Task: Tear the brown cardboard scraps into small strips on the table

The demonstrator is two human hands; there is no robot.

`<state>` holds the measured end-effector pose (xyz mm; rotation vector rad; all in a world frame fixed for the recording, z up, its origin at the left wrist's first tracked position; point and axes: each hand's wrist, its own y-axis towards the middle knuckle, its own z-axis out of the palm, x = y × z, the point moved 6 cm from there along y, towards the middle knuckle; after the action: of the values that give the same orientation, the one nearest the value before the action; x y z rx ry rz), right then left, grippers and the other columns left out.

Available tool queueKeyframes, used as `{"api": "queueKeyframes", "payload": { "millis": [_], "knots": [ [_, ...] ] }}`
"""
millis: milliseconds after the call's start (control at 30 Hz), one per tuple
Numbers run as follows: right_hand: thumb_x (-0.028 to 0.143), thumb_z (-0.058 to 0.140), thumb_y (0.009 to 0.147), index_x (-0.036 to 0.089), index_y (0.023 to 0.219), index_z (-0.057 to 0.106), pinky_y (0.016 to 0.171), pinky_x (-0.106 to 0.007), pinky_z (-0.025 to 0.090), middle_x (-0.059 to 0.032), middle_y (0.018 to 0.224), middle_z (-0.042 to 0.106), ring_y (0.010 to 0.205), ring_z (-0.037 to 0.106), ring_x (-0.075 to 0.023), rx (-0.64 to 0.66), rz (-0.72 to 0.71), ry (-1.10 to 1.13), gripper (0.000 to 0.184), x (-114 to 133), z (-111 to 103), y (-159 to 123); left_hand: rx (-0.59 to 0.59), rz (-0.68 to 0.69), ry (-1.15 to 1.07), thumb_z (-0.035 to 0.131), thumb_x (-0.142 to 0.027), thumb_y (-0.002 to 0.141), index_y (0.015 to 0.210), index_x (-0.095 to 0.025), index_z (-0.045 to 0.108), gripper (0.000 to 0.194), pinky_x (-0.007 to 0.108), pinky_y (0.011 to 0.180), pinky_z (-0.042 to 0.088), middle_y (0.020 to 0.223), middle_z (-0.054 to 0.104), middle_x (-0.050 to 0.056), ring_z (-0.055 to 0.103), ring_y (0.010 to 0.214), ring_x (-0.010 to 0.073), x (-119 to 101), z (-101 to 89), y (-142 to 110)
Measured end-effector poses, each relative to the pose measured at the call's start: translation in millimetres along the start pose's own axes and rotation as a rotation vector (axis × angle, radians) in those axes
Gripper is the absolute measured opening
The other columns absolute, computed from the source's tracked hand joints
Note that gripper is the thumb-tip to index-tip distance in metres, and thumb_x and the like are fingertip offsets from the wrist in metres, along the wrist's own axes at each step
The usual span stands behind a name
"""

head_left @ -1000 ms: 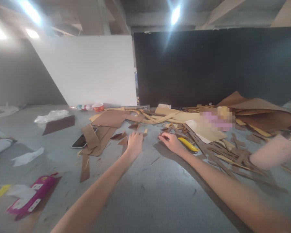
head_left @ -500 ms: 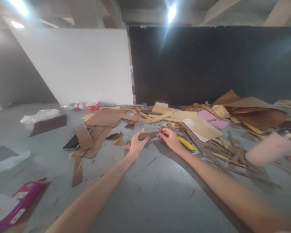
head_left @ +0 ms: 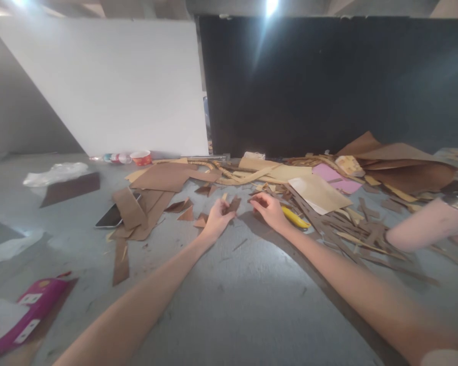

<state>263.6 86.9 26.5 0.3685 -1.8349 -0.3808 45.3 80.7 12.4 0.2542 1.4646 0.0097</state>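
Note:
My left hand [head_left: 217, 219] pinches a small brown paper-like piece [head_left: 234, 205], tilted up between thumb and fingers. Across a narrow gap, my right hand [head_left: 270, 209] is closed in a pinch, with a small dark brown scrap [head_left: 253, 199] at its fingertips. Beside the right wrist lies a long yellow object [head_left: 295, 217] whose kind I cannot make out. Left of my left hand, several triangular brown offcuts [head_left: 185, 213] rest on the grey table [head_left: 229, 305].
A phone [head_left: 109, 217] lies partly under brown sheets [head_left: 160, 177] at left. A purple tissue pack [head_left: 32, 312] is at near left. Strips and scraps [head_left: 366, 234] spread rightward to a pink tumbler [head_left: 427, 226]. A red-and-white bowl [head_left: 141, 159] stands at the back.
The brown piece in my left hand has turned more upright, and the gap between it and my right fingertips looks wider. The view has tilted slightly downward.

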Motion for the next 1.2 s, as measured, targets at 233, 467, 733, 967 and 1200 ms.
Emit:
{"api": "queueKeyframes", "payload": {
  "millis": [233,467,733,967,1200],
  "knots": [
    [0.051,0.073,0.097,0.024,0.101,0.075,0.077,-0.038,0.059,-0.0028,0.078,0.075,0.074,0.071,-0.0243,0.01,-0.004,0.032,0.028,5,2,-2,-0.007,0.0,0.034,0.082,-0.031,0.077,0.12,-0.022,0.064,0.047,0.028,0.07,0.054,0.108,0.083,0.009,0.075,0.084,0.0203,-3,-0.4,0],
    [0.053,0.071,0.1,0.023,0.101,0.074,0.081,-0.038,0.06,-0.0063,0.093,0.078,0.082,0.072,-0.0251,-0.034,-0.038,0.043,0.03,13,1,-5,0.039,0.064,0.046,0.085,-0.039,0.082,0.115,-0.019,0.071,0.041,0.035,0.081,0.06,0.112,0.084,0.012,0.078,0.086,0.0214,-10,3.6,-2],
    [0.051,0.071,0.101,0.024,0.104,0.075,0.08,-0.038,0.059,-0.0063,0.092,0.077,0.082,0.072,-0.0256,-0.01,-0.031,0.047,0.028,20,9,-11,0.144,0.084,0.074,0.082,-0.03,0.082,0.114,-0.021,0.068,0.036,0.034,0.083,0.061,0.11,0.085,0.01,0.08,0.095,0.0241,-12,12.6,-8],
    [0.054,0.071,0.102,0.025,0.107,0.076,0.081,-0.037,0.059,-0.005,0.09,0.075,0.085,0.071,-0.0255,0.047,-0.056,0.038,0.03,21,11,-14,0.143,0.097,0.142,0.078,-0.027,0.082,0.117,-0.021,0.071,0.036,0.036,0.086,0.062,0.107,0.085,0.008,0.08,0.094,0.024,-9,11.6,-8],
    [0.048,0.067,0.107,0.025,0.107,0.079,0.087,-0.038,0.059,-0.0076,0.105,0.077,0.093,0.071,-0.0246,0.087,-0.186,-0.011,0.026,37,13,-15,0.143,0.119,0.15,0.078,-0.027,0.084,0.121,-0.021,0.072,0.038,0.036,0.086,0.064,0.109,0.085,0.009,0.081,0.099,0.0246,-3,10.0,-5]
  ]
}}
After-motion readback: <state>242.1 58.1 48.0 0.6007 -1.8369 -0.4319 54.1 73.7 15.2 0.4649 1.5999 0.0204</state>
